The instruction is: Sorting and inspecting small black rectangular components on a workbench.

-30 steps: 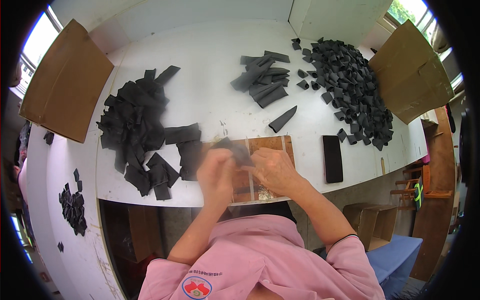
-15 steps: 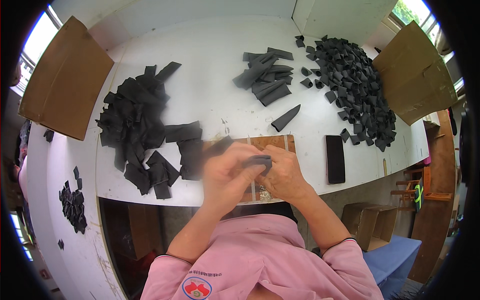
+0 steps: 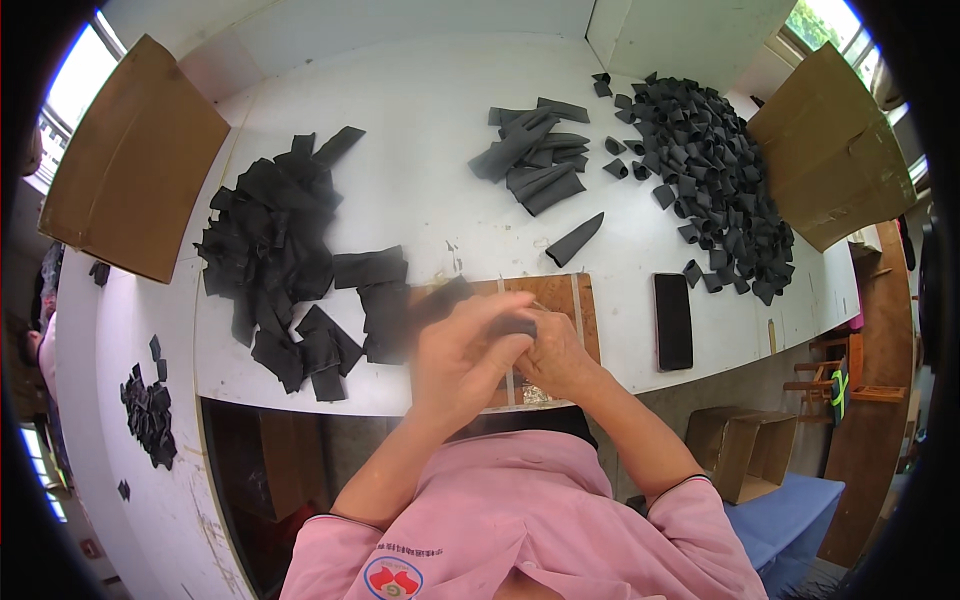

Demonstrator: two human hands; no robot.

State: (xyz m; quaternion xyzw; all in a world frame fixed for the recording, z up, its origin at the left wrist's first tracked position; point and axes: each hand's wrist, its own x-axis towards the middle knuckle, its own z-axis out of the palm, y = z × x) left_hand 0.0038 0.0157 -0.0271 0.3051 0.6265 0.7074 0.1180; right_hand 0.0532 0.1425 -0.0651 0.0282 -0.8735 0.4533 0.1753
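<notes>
Close together above a brown board point(image 3: 545, 287) at the table's near edge, my two hands meet around a small folded piece of black fabric point(image 3: 514, 326). My left hand point(image 3: 458, 345) has its thumb and fingers closed on the piece from the left. My right hand point(image 3: 562, 350) grips it from the other side, with its fingertips partly hidden. Black flat fabric pieces point(image 3: 385, 310) lie just left of my left hand, at the edge of a large loose heap point(image 3: 265, 230). One long pointed black sleeve point(image 3: 576, 240) rests beyond my right hand.
More long black sleeves point(image 3: 530, 150) lie at the far middle. A big pile of short black tubes point(image 3: 710, 170) is at right, near a cardboard flap point(image 3: 835, 150). A phone point(image 3: 673, 322) lies right of the board. Another cardboard piece point(image 3: 135, 160) stands at far left.
The fingers of my left hand have stretched further over the black fabric piece, which now shows less. My right hand stays nearly in place.
</notes>
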